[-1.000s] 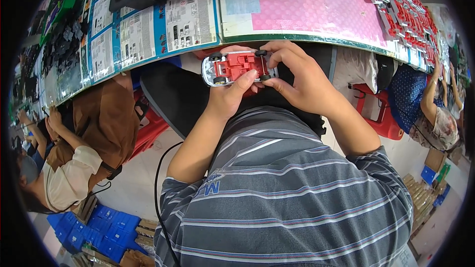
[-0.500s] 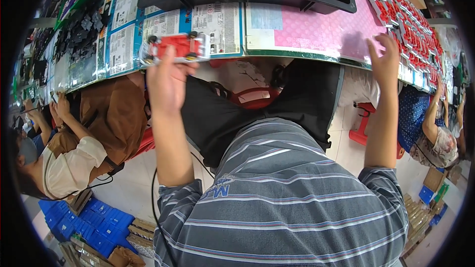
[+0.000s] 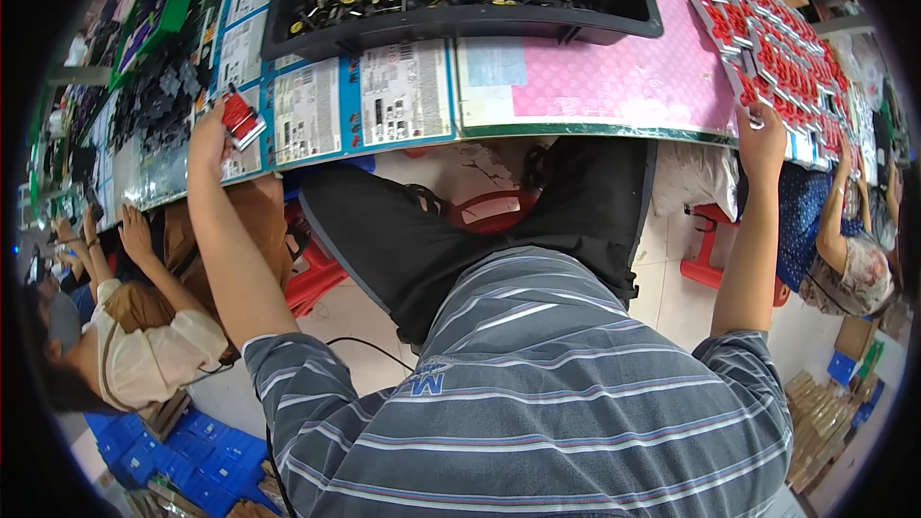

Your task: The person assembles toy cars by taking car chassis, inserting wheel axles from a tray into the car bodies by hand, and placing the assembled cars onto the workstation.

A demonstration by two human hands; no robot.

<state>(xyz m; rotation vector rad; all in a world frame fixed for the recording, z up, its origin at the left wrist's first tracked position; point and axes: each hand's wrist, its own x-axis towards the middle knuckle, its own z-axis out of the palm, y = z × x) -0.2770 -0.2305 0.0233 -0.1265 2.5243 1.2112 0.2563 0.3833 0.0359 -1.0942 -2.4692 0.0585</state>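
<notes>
My left hand (image 3: 208, 142) is closed on a small toy car (image 3: 244, 121), red underside showing, at the left of the table. Just beyond that hand lies a heap of black plastic parts (image 3: 158, 101). On the right, my right hand (image 3: 763, 142) reaches the near edge of many red and silver toy car bodies (image 3: 791, 56) laid in rows. Its thumb and fingers close around one toy car body (image 3: 756, 121), mostly hidden by the hand.
A black bin (image 3: 460, 27) of wheels on axles stands at the table's far middle. Printed sheets and a pink sheet (image 3: 614, 86) cover the tabletop. A green tray (image 3: 173, 10) sits far left. Co-workers sit on both sides, one in a cream top (image 3: 149, 336).
My left hand has carried the toy car leftward, toward the black parts. My right hand, open and raised before, has come down on the toy car bodies. The view has shifted slightly.
</notes>
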